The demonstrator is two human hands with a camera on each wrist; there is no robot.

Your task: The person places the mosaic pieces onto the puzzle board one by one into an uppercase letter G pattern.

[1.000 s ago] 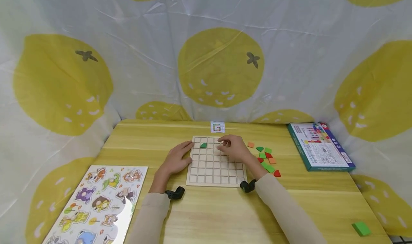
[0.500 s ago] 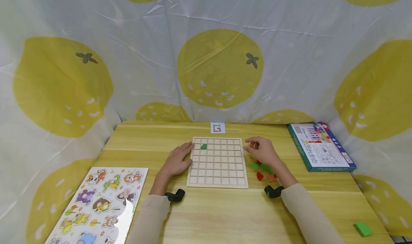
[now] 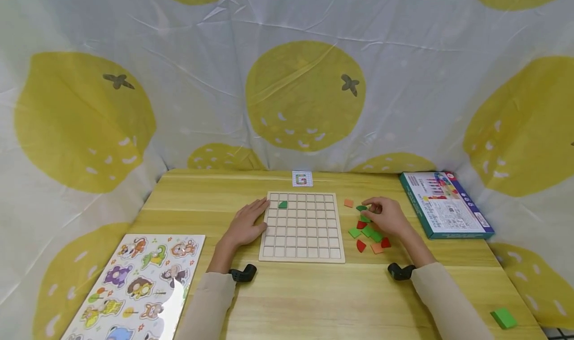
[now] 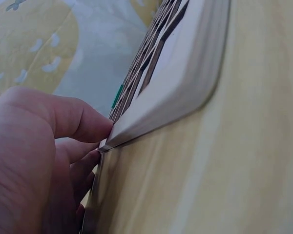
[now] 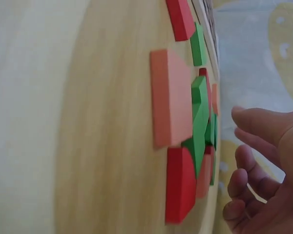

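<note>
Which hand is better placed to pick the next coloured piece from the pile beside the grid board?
Probably the right hand: it hovers over the loose pieces, while the left hand rests against the grid board.

An animal peg puzzle point(image 3: 136, 285) is lying at seven o'clock, a teal game box point(image 3: 445, 204) at three o'clock, a lone green block point(image 3: 503, 318) at five, a pattern card point(image 3: 302, 178) at twelve.

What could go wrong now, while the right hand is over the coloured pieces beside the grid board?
The pieces lie crowded and overlapping, so the right hand may knock neighbours aside. The left hand only rests against the edge of the grid board, so a bump might slide it. The green piece in its cell could then shift.
</note>
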